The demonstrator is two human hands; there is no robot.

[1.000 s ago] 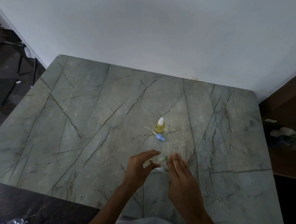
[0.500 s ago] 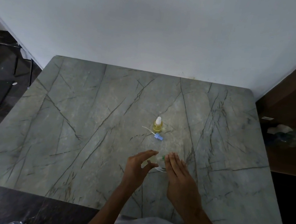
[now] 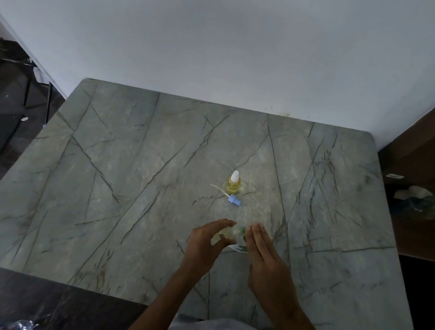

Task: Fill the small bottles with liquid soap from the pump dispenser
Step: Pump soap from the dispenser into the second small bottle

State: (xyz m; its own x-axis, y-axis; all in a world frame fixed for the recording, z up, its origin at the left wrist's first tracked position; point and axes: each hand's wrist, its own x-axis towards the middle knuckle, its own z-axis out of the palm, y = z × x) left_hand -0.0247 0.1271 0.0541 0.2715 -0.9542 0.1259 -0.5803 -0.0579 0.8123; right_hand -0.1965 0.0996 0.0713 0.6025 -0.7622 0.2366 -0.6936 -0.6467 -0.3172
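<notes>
Table: a grey-green marble table [image 3: 118, 181] with dark veins stood against a white wall [image 3: 225, 31].
Small bottle: a small bottle [image 3: 233, 184] with yellow liquid and a white dropper tip stood upright near the table centre, at 12 o'clock from the hands and well apart from them.
Blue pump part: a blue pump head [image 3: 234, 200] with a thin white tube lay on its side just beside the small bottle, at 6 o'clock from it.
Clear container: a transparent container [image 3: 233, 237] with a green and white label was between the two hands; its shape was too blurred to tell.
Left hand: the left hand [image 3: 207, 241] was curved around the container from 9 o'clock, thumb and fingers [image 3: 225, 222] apart in a C shape; whether they touched it, I cannot tell.
Right hand: the right hand [image 3: 266, 256] was at 3 o'clock of the container, fingers [image 3: 256, 230] straight and pressed together, flat beside the label.
</notes>
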